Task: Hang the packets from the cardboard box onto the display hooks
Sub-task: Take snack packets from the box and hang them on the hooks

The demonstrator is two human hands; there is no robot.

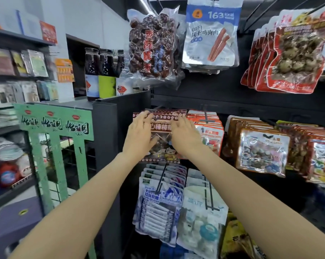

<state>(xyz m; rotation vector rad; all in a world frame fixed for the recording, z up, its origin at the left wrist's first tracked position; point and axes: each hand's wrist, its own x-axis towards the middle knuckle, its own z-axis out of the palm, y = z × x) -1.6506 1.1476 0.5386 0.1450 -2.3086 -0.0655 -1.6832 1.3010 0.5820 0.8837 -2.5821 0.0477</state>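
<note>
A dark red lollipop packet with white flower trim hangs at the front of a stack on a black display hook in the middle row. My left hand lies on the packet's left side with fingers straight, reaching up to its top edge. My right hand rests flat on the packet's right side, fingers extended. Both forearms stretch up from the bottom of the view. The cardboard box is not in view.
Orange candy packets hang just right of the lollipops. Blue-white packets and pale packets hang below. Dried dates and chicken strips hang above. A green rack and shelves stand at left.
</note>
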